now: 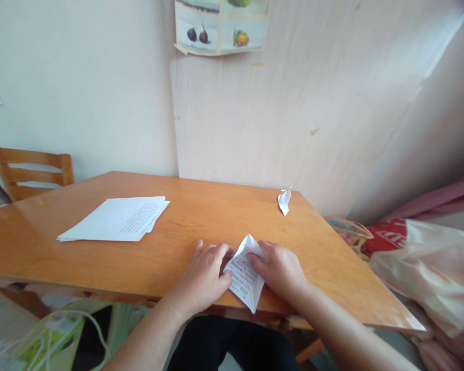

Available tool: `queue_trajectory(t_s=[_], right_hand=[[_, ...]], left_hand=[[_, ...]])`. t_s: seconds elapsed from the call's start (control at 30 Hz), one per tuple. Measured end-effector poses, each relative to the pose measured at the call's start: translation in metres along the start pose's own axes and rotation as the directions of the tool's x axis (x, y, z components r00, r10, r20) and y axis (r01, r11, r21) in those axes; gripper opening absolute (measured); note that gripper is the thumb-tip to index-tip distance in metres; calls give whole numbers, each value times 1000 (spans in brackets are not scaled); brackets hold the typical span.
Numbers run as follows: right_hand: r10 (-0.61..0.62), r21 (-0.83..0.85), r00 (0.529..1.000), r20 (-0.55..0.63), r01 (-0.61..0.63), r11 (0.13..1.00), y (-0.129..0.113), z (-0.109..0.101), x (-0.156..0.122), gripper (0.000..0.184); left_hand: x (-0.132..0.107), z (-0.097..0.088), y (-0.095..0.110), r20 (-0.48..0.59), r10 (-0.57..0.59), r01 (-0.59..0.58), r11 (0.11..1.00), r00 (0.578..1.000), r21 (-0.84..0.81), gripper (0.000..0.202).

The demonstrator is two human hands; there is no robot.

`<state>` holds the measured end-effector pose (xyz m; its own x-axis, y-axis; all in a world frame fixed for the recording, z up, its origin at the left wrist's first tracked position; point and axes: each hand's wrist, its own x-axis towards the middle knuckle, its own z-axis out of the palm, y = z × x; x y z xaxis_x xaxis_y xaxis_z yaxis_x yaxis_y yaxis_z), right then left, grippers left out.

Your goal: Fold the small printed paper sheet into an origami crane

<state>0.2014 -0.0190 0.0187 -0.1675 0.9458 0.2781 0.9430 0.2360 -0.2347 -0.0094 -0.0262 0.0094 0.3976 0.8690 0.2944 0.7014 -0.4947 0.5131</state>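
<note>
At lower centre, the person's left hand (204, 274) and right hand (283, 268) grip opposite sides of a folded printed paper (244, 273) at the wooden counter's (212, 214) near edge. Paper sheets (116, 219) lie left; a fruit poster (219, 32) hangs top centre; a pale bag (429, 268) sits right.

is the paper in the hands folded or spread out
Folded: the paper between the left hand and right hand forms a pointed diamond, with a crease down its face.
</note>
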Motion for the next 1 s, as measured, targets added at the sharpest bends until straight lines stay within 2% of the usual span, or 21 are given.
queue_trajectory(t_s=[0.17,0.27,0.57,0.73,0.87,1.0], right_hand=[[-2,52,1000,7,2,999,3,1,0,18],[4,72,1000,4,-4,997,5,4,-1,20],[-36,73,999,-24,38,997,10,8,-2,23],[-51,66,998,-41,54,996,14,12,-1,27],[-50,78,998,-46,54,995,15,14,0,31],[-43,122,999,-29,46,991,17,13,0,31]], left_hand=[[0,-6,-4,0,-21,21,992,1000,-125,18],[1,-8,-10,19,-52,55,966,998,-251,28],[4,-3,-25,-29,-98,76,900,995,-429,25],[8,2,-29,-65,-186,144,901,980,-409,19],[10,3,-29,-34,-206,177,907,978,-381,16],[11,0,-29,14,-191,178,878,981,-444,18]])
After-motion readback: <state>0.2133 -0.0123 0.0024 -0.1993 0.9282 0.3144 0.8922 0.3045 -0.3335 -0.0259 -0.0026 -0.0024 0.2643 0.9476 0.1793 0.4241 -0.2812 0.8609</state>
